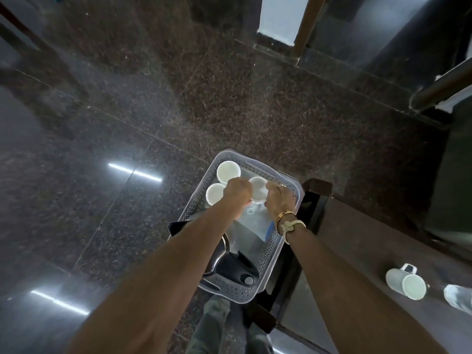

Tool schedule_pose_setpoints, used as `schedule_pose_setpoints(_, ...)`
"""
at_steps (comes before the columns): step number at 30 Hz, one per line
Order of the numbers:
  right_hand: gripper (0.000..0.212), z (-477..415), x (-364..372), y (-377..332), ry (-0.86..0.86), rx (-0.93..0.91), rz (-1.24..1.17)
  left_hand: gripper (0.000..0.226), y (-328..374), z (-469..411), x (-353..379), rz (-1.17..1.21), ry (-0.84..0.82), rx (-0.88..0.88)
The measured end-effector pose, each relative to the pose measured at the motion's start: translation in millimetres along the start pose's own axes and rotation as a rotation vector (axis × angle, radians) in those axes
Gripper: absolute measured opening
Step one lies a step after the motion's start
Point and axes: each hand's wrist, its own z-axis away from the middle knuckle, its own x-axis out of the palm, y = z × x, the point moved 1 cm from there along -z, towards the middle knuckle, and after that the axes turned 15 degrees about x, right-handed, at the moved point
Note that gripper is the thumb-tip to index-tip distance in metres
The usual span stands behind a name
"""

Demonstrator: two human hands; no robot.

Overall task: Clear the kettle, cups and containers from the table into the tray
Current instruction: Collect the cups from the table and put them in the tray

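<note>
The person stood over the perforated tray (pixel 270 249), which sat just beside the end of the dark table (pixel 357 238), and was seating a white cup (pixel 257 190) at its far end. The left hand (pixel 237 192) lay knuckles-up against the cup's left side with its fingers curled under. Whether they gripped the handle or only steadied the cup could not be told, since the hand hid them. The right hand (pixel 278 201), above the bracelets (pixel 290 223) on its wrist, curled its fingers over the cup's right edge and appeared to hold it. Two more cups (pixel 228 171) stood upright just left of this one in the tray. The black kettle (pixel 231 267) lay at the near end, partly under the left forearm, and what looked like a clear container (pixel 255 224) sat between it and the cups. So the step in hand seemed to be placing the third cup, with most of the clearing done. On the table, well apart from the tray, a white mug (pixel 406 283) lay on its side, and a clear glass-like container (pixel 458 297) sat at the frame's edge beside it. The next move would likely call for letting go of the cup once it stood steady. The right hand would then reach across to the tipped mug, take it by its handle or body, and find room among the crowded cups without knocking them.
</note>
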Motion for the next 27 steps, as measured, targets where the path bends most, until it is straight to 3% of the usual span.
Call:
schedule_pose_setpoints(5, 0.038, -16.0, 4.4, -3.1, 0.015, 0.005, -0.056, 0.030, 0.7, -9.7, 5.0, -0.230, 0.006, 0.100)
schedule_pose_setpoints(6, 0.034, -17.7, 4.8, -4.3, 0.012, 0.006, -0.057, 0.030, 0.0, -12.5, 10.9, -0.184, 0.021, 0.065)
schedule_pose_setpoints(8, 0.034, -21.0, 6.1, -6.5, 0.003, 0.006, -0.065, 0.031, -4.4, -21.9, 18.6, 0.220, 0.042, -0.037)
schedule_pose_setpoints(10, 0.042, -23.1, 8.3, -7.6, -0.006, 0.009, -0.063, 0.035, -9.5, -26.2, 21.4, 0.344, 0.060, -0.123)
schedule_pose_setpoints(12, 0.047, -28.5, 11.3, -4.9, -0.011, 0.012, -0.058, 0.035, -10.9, -29.9, 21.9, 0.294, 0.050, -0.123)
schedule_pose_setpoints(21, 0.017, -28.4, 0.4, 4.4, -0.077, 0.019, -0.131, 0.034, -4.7, -18.8, 28.0, 0.038, -0.020, 0.002)
schedule_pose_setpoints(24, 0.018, -13.3, -16.2, 2.0, -0.054, -0.022, -0.138, 0.034, 5.6, -6.5, 15.7, -0.028, -0.040, -0.060)
schedule_pose_setpoints(27, 0.022, 14.9, -43.1, -2.6, -0.037, -0.078, -0.139, 0.040, 31.4, 20.4, -2.5, -0.220, -0.044, 0.071)
